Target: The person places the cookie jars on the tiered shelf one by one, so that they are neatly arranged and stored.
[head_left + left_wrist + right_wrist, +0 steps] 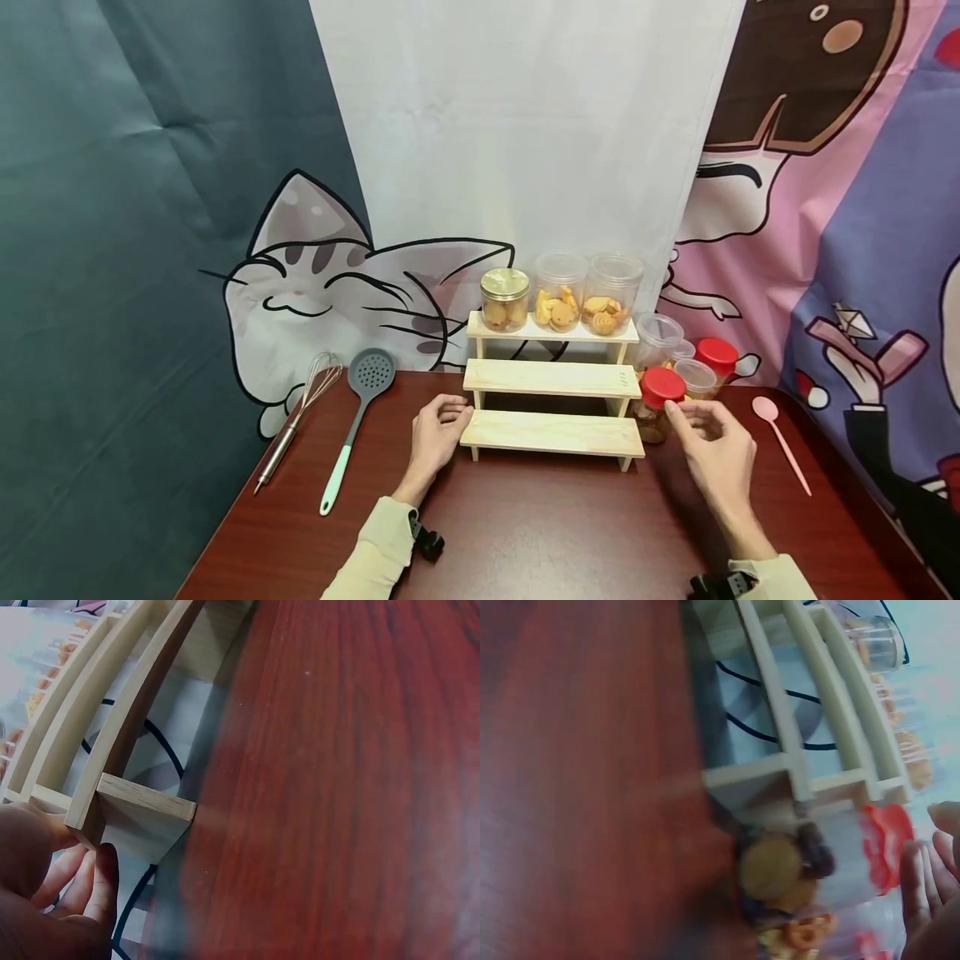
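A three-tier wooden display stand (553, 432) stands against the backdrop. My left hand (438, 437) holds the left end of its lowest tier; in the left wrist view, thumb and fingertips (103, 879) meet around the board's corner. On the right, my right hand (712, 446) is beside a red-lidded jar (663, 387), fingertips right at the lid's edge. The right wrist view shows the fingers (915, 889) spread loosely next to the red lid (891, 847), with round biscuits and dark pieces inside the jar. That jar stands close against the stand's right end.
On the top tier are a gold-lidded jar (505, 300) and two clear-lidded cookie jars (558, 292). Several more containers, one with a red lid (716, 357), crowd behind the near jar. A whisk (300, 421) and slotted turner (360, 408) lie left; a pink spoon (780, 442) lies right.
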Demonstrator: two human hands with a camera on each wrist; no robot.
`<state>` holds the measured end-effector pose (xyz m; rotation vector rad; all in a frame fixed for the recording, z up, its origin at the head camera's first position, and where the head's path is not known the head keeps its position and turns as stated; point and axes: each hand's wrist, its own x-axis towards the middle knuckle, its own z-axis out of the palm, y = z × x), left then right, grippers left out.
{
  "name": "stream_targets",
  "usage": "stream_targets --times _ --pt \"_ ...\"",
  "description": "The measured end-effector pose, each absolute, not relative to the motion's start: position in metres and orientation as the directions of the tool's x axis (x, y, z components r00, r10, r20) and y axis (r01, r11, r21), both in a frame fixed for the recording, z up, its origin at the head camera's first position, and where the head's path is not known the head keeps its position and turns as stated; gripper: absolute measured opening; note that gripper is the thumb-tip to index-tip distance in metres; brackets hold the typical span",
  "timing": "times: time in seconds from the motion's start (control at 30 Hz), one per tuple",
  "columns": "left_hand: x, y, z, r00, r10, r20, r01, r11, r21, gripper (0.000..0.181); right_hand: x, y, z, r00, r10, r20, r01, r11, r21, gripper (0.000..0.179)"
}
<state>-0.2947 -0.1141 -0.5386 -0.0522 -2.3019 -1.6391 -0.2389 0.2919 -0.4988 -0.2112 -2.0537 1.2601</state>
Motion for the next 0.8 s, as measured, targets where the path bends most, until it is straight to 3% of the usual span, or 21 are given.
stream_targets --times 0.1,0.33,0.53,0.8 --pt "-0.294 -0.116 -0.54 -0.953 -0.152 0.264 0.199 0.344 0.917 0.022 -0.244 0.295 -0.485 -0.722 0.412 0.556 -0.249 0.595 -0.764 0.032" --pt "-0.291 -0.118 -0.54 -0.961 -0.132 0.242 0.181 0.361 0.915 0.02 -0.263 0.304 -0.467 -0.802 0.184 0.569 -0.256 0.754 -0.605 0.059" --pt "-0.289 -0.118 -0.543 -0.969 -0.13 0.209 0.153 0.347 0.925 0.015 -0.279 0.305 -0.465 -0.807 0.044 0.589 -0.328 0.796 -0.509 0.066" --pt "-0.289 -0.119 -0.542 -0.973 -0.12 0.198 0.145 0.349 0.926 0.014 -0.285 0.306 -0.467 -0.781 -0.024 0.624 -0.382 0.81 -0.446 0.064"
